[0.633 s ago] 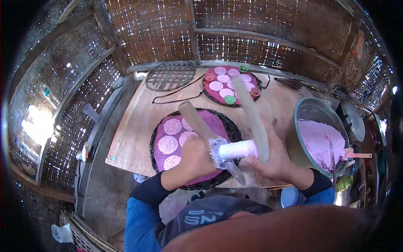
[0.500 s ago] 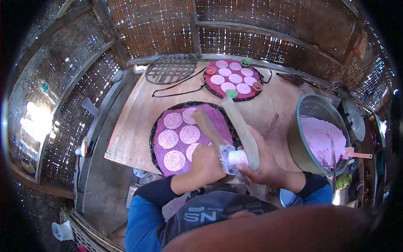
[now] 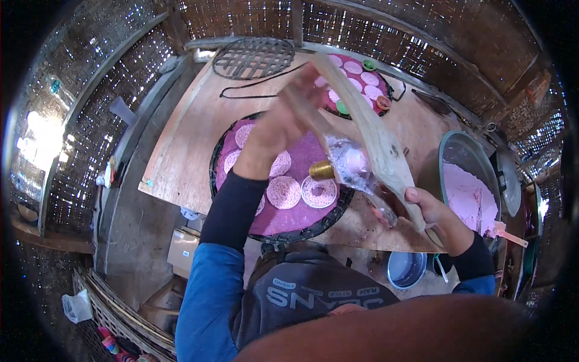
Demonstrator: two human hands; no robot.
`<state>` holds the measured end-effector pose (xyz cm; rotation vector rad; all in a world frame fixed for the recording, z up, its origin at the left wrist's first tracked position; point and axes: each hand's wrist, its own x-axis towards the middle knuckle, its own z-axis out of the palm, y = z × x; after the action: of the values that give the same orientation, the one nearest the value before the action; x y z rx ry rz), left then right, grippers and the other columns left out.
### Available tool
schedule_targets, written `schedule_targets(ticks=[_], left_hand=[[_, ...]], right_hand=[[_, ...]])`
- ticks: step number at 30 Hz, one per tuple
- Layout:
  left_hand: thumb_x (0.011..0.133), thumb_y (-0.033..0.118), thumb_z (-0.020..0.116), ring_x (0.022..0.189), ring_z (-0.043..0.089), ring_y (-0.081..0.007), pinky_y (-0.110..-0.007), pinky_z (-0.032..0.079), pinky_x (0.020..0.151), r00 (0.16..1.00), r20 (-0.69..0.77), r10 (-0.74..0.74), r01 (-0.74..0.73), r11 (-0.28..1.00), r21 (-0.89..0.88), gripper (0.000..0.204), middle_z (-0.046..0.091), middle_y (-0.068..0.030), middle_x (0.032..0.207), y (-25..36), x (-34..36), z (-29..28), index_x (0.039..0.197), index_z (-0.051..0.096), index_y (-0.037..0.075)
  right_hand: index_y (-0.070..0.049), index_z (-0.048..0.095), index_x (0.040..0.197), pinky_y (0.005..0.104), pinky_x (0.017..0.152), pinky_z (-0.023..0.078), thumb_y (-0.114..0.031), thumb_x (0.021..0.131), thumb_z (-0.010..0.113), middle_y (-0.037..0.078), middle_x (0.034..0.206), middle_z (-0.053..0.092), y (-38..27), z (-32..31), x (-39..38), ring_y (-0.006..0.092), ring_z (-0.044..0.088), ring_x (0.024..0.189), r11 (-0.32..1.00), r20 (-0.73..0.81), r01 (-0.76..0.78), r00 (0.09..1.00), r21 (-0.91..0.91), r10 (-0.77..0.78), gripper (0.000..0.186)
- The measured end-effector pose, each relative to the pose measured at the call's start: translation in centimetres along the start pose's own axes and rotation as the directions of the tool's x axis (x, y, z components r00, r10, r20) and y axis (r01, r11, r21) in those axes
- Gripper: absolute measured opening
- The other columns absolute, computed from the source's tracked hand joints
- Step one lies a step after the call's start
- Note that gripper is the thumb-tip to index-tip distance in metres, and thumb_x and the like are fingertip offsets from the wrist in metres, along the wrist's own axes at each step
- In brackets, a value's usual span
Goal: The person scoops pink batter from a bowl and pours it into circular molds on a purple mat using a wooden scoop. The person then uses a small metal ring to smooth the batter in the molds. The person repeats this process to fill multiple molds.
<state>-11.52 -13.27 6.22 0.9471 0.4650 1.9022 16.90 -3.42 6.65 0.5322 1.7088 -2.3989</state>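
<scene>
Moved up: my left hand (image 3: 283, 122), at upper end of brown bar (image 3: 314, 118), blurred, can't tell grip; my right hand (image 3: 439, 216) clasps lower end of pale bar (image 3: 375, 137).

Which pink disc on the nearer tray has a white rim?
The rightmost visible disc on the nearer tray, just below the gold cylinder in the picture. It is edged in white; the other discs there show no such edge.

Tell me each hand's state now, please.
Left hand: at upper end of the darker wooden bar; blurred, grip unclear.
Right hand: holding the pale wooden bar near its lower end.
</scene>
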Motion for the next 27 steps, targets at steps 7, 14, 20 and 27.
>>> schedule_targets(ticks=[7, 14, 20, 27], left_hand=[[0.083, 0.048, 0.052, 0.1, 0.048, -0.0259, -0.04, 0.038, 0.094, 0.966, 0.226, 0.129, 0.012, 0.846, -0.532, 0.051, 0.051, -0.0053, 0.095, -3.3, 1.4, -3.4, 0.115, 0.054, 0.009], [0.087, 0.037, 0.049, 0.089, 0.052, -0.0253, -0.036, 0.044, 0.077, 0.993, 0.115, 0.035, 0.048, 0.763, -0.645, 0.027, 0.052, -0.0023, 0.085, -6.3, -1.0, -8.0, 0.089, 0.057, 0.011], [0.09, 0.032, 0.045, 0.085, 0.052, -0.0245, -0.037, 0.046, 0.073, 0.997, 0.037, 0.074, -0.026, 0.708, -0.705, 0.025, 0.051, -0.0013, 0.075, -7.0, -1.9, -9.5, 0.082, 0.056, 0.012], [0.09, 0.03, 0.045, 0.079, 0.053, -0.0244, -0.036, 0.047, 0.072, 0.998, -0.007, 0.058, -0.049, 0.758, -0.65, 0.024, 0.053, -0.0017, 0.073, -5.1, -2.5, -10.8, 0.079, 0.055, 0.012]], right_hand=[[-0.001, 0.048, 0.116, 0.0288, 0.067, 0.049, -0.062, 0.086, 0.037, 0.012, 0.093, 0.059, -0.8, -1.2, 2.0, 0.0182, 0.06, 0.082, 0.957, 0.037, -0.291, 0.956, 0.002, 0.291, 0.068], [-0.005, 0.05, 0.113, 0.0279, 0.048, 0.048, -0.067, 0.085, 0.031, 0.01, 0.078, 0.061, 0.1, -1.9, 4.6, 0.016, 0.061, 0.068, 0.898, -0.082, -0.408, 0.913, -0.164, 0.399, 0.071], [-0.004, 0.053, 0.106, 0.0275, 0.051, 0.046, -0.068, 0.084, 0.033, 0.01, 0.075, 0.06, -0.9, -1.3, 5.8, 0.0157, 0.059, 0.064, 0.849, -0.165, -0.445, 0.895, -0.286, 0.414, 0.071], [0.0, 0.056, 0.096, 0.0276, 0.053, 0.046, -0.064, 0.087, 0.033, 0.009, 0.069, 0.057, -0.6, -0.3, 7.9, 0.0163, 0.055, 0.055, 0.845, -0.179, -0.39, 0.92, -0.366, 0.348, 0.069]])
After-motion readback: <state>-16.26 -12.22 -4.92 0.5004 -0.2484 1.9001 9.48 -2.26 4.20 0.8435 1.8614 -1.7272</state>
